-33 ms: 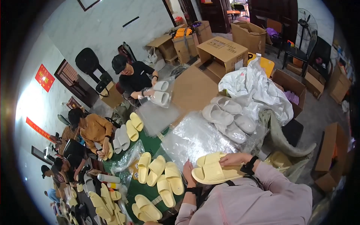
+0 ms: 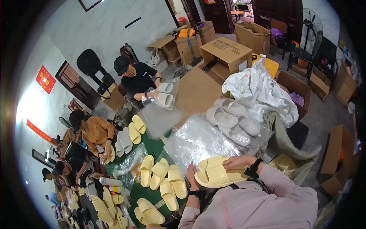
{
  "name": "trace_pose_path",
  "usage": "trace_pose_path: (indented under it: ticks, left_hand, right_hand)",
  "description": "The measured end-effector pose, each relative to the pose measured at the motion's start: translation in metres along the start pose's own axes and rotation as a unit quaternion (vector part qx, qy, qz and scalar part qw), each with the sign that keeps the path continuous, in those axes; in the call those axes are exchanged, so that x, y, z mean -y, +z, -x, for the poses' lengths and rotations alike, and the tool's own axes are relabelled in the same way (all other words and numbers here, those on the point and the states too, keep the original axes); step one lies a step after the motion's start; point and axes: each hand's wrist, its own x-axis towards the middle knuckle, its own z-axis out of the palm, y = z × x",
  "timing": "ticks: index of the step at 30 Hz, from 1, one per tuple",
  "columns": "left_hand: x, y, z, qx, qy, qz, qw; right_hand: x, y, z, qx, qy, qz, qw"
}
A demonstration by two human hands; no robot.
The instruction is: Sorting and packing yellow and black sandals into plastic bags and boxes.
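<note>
A pair of pale yellow slippers (image 2: 213,175) is held in front of my chest, one overlapping the other, toe ends to the left. My right hand (image 2: 233,162) is closed on the pair near the heel end, thumb and fingers over the upper edge. My left hand (image 2: 191,175) is upright beside the toe ends, its fingers stretched upward; whether it touches them is unclear. Left of it, several yellow slippers (image 2: 166,194) lie on the green table (image 2: 157,154). Beyond my hands lies a stack of clear plastic bags (image 2: 190,143).
Light grey slippers (image 2: 228,114) rest beside a white plastic sack (image 2: 259,87). Across the table a co-worker (image 2: 137,76) handles grey slippers in a clear bag (image 2: 164,100). Another person (image 2: 97,131) works further left. An opened cardboard box (image 2: 225,53) stands on a cardboard sheet (image 2: 198,87).
The co-worker's bagged grey slippers have shifted very slightly to the right. My hands and the yellow pair look nearly unmoved.
</note>
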Motion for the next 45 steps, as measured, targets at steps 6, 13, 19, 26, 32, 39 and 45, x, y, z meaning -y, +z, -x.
trace_pose_path:
  ticks: [6, 13, 19, 26, 32, 39, 45]
  left_hand:
    - [0.044, 0.005, -0.002, 0.155, -0.332, 0.632, 0.683]
    - [-0.052, -0.036, -0.007, 0.109, -0.064, 0.074, 0.989]
    - [-0.067, -0.034, 0.002, 0.128, 0.103, -0.119, 0.979]
    - [-0.097, -0.037, -0.002, 0.105, 0.207, -0.298, 0.926]
    - [-0.095, -0.039, -0.001, 0.159, 0.24, -0.216, 0.933]
    - [-0.121, -0.031, 0.014, 0.193, 0.233, -0.106, 0.947]
    - [-0.154, -0.037, 0.017, 0.246, 0.277, 0.064, 0.927]
  right_hand:
    - [-0.014, 0.006, -0.026, 0.092, -0.006, -0.234, 0.968]
    - [-0.042, 0.005, -0.032, -0.025, -0.034, -0.12, 0.992]
    - [-0.045, 0.013, -0.037, -0.145, -0.06, -0.066, 0.985]
    - [0.006, 0.022, -0.032, -0.138, -0.147, 0.191, 0.961]
    - [0.006, 0.037, -0.033, -0.242, -0.143, 0.145, 0.949]
    - [0.019, 0.033, -0.045, -0.22, -0.055, 0.2, 0.953]
    - [0.015, 0.021, -0.084, -0.379, -0.197, 0.17, 0.888]
